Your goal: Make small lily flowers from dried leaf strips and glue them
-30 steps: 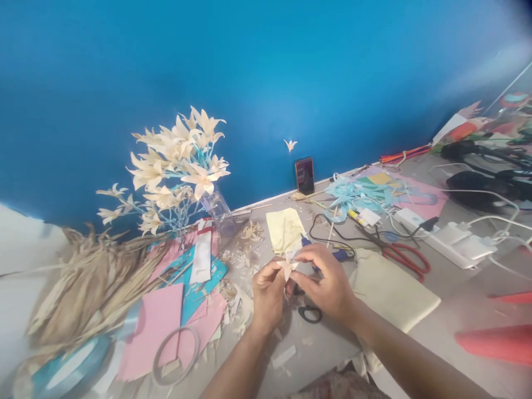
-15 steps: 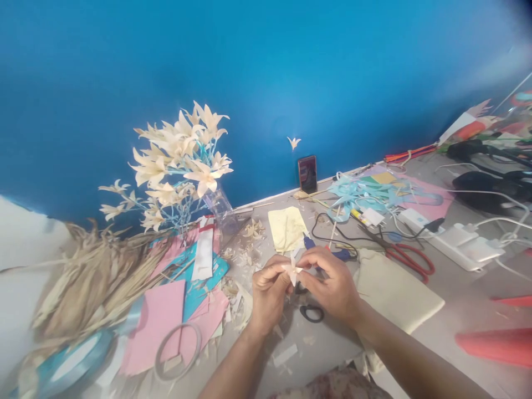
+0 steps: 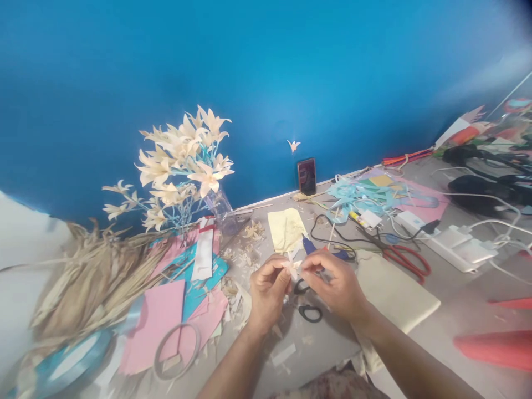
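Observation:
Between my hands is a small cream-coloured handmade flower (image 3: 293, 268) with pointed petals. My left hand (image 3: 270, 285) pinches it between thumb and fingers. From the other side, my right hand (image 3: 332, 280) has its thumb and fingertips closed at a petal on the right; the exact contact is partly hidden. Under my hands lie scissors with black handles (image 3: 310, 314), their blades out of sight. Just beyond my right hand rests a blue tool, apparently a glue gun (image 3: 308, 245), partly covered by the fingers. A pale yellow sheet (image 3: 284, 229) lies behind it.
Cream flowers on blue stems (image 3: 178, 166) stand at the left. Dried husks (image 3: 95, 277), pink paper (image 3: 153, 321) and a tape roll (image 3: 177, 352) lie nearer. Rightward are red-handled scissors (image 3: 409, 263), a power strip (image 3: 453, 244) and a folded cloth (image 3: 394, 288). A phone (image 3: 306, 176) leans against the wall.
My right fingertips have shifted slightly along the flower's right petal, and the flower has turned a little in my left hand. The view has shifted slightly.

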The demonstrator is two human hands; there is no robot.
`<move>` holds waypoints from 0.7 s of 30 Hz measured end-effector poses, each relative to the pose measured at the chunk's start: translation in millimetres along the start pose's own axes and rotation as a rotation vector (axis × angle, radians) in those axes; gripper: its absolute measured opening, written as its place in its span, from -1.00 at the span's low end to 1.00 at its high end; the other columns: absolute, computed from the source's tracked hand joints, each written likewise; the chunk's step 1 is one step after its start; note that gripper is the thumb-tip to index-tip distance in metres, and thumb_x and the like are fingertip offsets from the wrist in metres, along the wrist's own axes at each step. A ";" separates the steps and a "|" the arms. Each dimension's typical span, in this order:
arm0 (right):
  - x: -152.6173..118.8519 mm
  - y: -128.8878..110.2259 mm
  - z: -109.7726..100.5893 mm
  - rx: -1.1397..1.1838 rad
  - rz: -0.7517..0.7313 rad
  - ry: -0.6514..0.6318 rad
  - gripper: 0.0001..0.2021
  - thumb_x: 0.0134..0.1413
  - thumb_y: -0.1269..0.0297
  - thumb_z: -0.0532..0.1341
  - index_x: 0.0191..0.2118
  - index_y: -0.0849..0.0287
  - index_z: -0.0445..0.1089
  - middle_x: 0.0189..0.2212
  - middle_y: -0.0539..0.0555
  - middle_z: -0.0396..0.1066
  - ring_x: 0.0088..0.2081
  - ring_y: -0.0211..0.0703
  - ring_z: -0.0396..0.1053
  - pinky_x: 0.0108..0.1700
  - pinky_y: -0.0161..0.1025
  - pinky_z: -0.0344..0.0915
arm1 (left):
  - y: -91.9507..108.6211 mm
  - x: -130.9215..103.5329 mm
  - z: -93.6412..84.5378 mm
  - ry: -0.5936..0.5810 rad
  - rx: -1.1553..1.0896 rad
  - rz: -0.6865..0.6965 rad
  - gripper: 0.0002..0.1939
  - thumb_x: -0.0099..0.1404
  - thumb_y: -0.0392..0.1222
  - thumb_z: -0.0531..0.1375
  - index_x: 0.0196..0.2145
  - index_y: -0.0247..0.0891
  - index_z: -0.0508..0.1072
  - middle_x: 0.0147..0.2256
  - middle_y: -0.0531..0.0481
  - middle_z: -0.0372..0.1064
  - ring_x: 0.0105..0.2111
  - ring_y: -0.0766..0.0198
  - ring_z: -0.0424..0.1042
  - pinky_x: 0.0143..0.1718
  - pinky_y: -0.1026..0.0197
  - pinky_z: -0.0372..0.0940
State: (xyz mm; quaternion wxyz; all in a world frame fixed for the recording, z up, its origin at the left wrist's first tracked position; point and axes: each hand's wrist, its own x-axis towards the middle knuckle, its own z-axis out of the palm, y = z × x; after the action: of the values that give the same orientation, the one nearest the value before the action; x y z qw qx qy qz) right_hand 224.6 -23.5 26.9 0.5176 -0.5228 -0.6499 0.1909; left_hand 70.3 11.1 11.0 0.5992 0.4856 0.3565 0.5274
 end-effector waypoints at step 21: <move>4.9 4.6 -11.9 0.214 0.305 -0.015 -0.76 0.18 0.11 0.20 -0.35 0.16 0.47 -0.50 0.01 0.41 -0.47 -0.21 0.31 -0.43 -0.31 0.24 | -10.5 2.2 2.5 -0.161 -0.216 -0.248 -0.71 0.11 -0.01 0.38 -0.45 -0.32 0.53 -0.58 0.07 0.35 -0.69 0.47 0.18 -0.62 0.32 0.09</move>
State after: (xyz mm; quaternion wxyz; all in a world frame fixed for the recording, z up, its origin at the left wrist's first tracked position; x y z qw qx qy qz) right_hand 237.6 -21.0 30.3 0.5305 -0.5559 -0.5429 0.3389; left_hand 76.0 13.1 1.8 0.7350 0.4115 0.3058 0.4438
